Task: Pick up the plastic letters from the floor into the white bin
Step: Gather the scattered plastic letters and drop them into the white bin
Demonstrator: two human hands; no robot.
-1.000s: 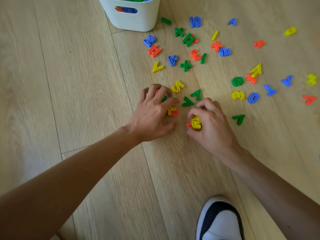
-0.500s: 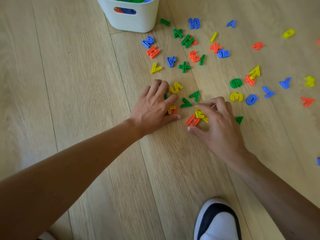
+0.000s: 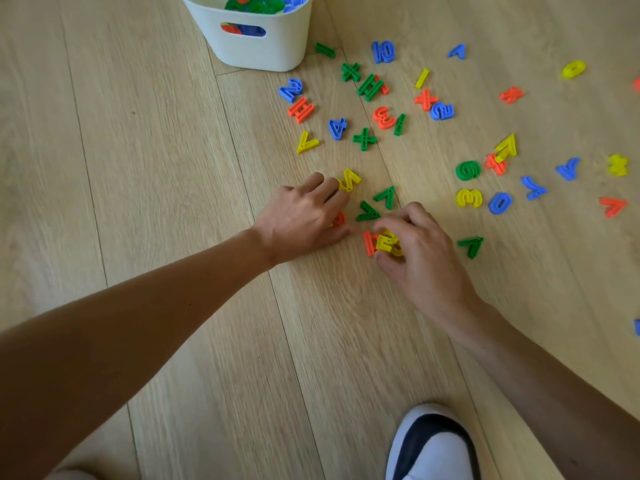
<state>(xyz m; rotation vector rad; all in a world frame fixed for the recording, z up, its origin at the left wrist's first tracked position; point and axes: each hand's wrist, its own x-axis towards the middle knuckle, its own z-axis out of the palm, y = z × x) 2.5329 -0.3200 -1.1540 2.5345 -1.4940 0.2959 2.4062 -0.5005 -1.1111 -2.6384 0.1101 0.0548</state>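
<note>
Several coloured plastic letters and numbers lie scattered on the wood floor, from the middle to the right edge. The white bin stands at the top, holding several pieces. My left hand rests palm down on the floor, fingers closed over an orange piece and touching a yellow letter. My right hand pinches yellow letters against an orange letter. Two green letters lie between the hands.
A white and dark shoe is at the bottom edge. A green letter lies just right of my right hand. Blue, orange and yellow pieces spread toward the right edge. Bare floor lies to the left.
My left hand slid forward and flattened over the orange piece, reaching the yellow letter. My right hand shifted slightly right, still gathering the yellow and orange letters.
</note>
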